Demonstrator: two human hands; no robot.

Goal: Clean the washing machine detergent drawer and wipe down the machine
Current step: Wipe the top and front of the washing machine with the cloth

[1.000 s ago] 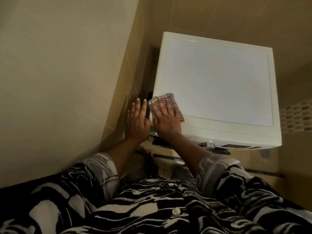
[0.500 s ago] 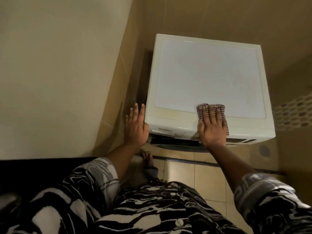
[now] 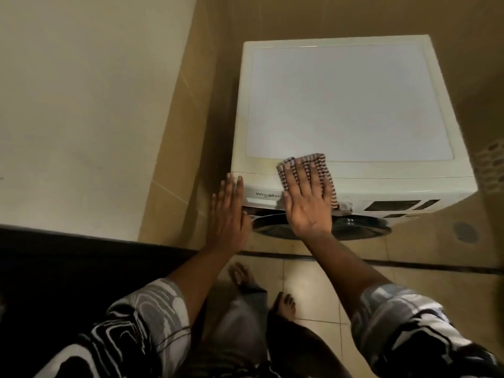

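A white front-loading washing machine (image 3: 346, 105) stands in a tiled corner, seen from above. My right hand (image 3: 306, 200) lies flat with straight fingers on a striped brown-and-white cloth (image 3: 323, 166), pressing it onto the front edge of the machine's top, left of centre. My left hand (image 3: 227, 214) rests flat against the machine's front left corner, fingers straight, beside the closed detergent drawer front (image 3: 263, 195) with its brand lettering. The dark round door rim (image 3: 351, 227) shows below the control panel (image 3: 395, 205).
A pale wall (image 3: 81, 105) and tan tiles close in on the left, leaving a narrow gap beside the machine. Tiled walls stand behind and to the right. My bare feet (image 3: 285, 305) stand on the tiled floor just in front. A round floor drain (image 3: 465, 231) lies at the right.
My right hand slid the cloth along the front edge: from the left corner rightwards to about the middle, then back left. My left hand stayed at the front left corner. The view shifted.
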